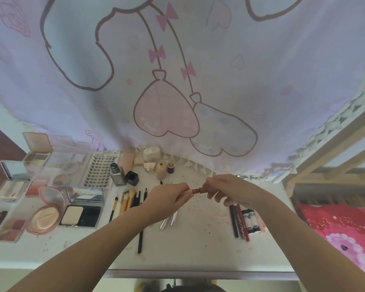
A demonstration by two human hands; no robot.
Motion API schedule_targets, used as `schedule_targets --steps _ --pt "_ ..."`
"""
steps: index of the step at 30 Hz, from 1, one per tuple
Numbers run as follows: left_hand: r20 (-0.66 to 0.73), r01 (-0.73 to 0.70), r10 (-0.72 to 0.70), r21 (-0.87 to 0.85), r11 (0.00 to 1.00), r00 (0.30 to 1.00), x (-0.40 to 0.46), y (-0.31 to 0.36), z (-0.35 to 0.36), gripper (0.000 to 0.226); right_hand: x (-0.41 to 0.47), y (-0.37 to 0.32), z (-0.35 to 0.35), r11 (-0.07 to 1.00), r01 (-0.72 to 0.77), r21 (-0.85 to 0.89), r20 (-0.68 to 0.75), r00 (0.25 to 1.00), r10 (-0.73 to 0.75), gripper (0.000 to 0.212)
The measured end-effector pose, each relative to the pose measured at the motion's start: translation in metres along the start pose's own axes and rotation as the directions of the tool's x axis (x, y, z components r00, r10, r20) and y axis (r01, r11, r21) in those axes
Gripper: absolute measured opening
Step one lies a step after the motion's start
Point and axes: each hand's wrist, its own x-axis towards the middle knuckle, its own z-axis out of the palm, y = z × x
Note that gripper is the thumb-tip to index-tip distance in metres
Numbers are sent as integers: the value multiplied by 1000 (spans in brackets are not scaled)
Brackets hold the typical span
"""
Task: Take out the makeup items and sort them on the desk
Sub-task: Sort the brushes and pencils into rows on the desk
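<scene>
Over the middle of the white desk (198, 245), both hands hold one small reddish-brown lipstick (196, 190). My left hand (167, 198) pinches its left end and my right hand (228, 189) grips its right end. Only a short piece of the tube shows between the fingers. Below my left hand lie several makeup brushes (128, 202), a long black pencil (140, 239) and silver tubes (169, 219). Under my right wrist sits a row of lip pencils and lipsticks (246, 222).
Open powder compacts (80, 216), a pink cushion case (44, 218), eyeshadow palettes (9, 228) and a false-lash tray (99, 171) fill the desk's left. Small bottles (118, 175) and sponges (151, 154) stand at the back under a hanging cartoon curtain (177, 70). A wooden bed frame (325, 165) is at the right.
</scene>
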Motion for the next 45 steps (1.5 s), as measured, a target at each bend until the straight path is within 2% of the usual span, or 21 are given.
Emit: schedule_targets --steps 2,5,10,14,16,19,23,27,31,36,38,41,45 --pt "16 -3 3 3 1000 1000 0 -1 2 32 2 1 1 998 -17 -66 8 1000 18 36" --pt "29 21 -22 15 1000 999 -3 -9 2 31 3 5 -9 993 -35 -113 2 999 36 25" --pt "56 203 -203 -8 979 978 -11 -35 12 28 1 24 -34 989 -133 65 -97 985 139 10" --pt "192 333 -290 -251 909 937 -8 -20 41 31 10 50 -17 961 -159 224 -81 980 181 18" --pt "235 417 -365 -232 879 901 -1 -8 60 29 16 63 6 952 -188 243 -109 970 219 17" --pt "176 500 -480 -97 861 860 9 1 77 34 30 77 44 949 -264 172 -176 940 294 18" --pt "67 425 -451 232 875 890 18 0 83 40 48 87 80 953 -272 -135 -288 931 225 20" --pt "72 392 -439 339 855 895 23 -10 87 40 63 87 102 879 -283 -384 -398 910 119 35" --pt "79 382 -439 371 846 895 19 -19 89 40 74 85 117 834 -268 -483 -359 929 90 36" --pt "69 395 -440 334 856 895 17 -26 89 40 81 82 124 706 -254 -662 -316 948 44 33" --pt "54 387 -426 327 862 903 17 -27 86 39 79 80 119 701 -219 -678 -287 958 22 37" --pt "22 343 -365 296 892 931 23 -19 80 37 71 75 89 736 -204 -646 -315 949 -14 37" --pt "26 185 -197 232 955 980 46 24 84 36 67 81 11 719 -276 -638 -419 908 -23 29"
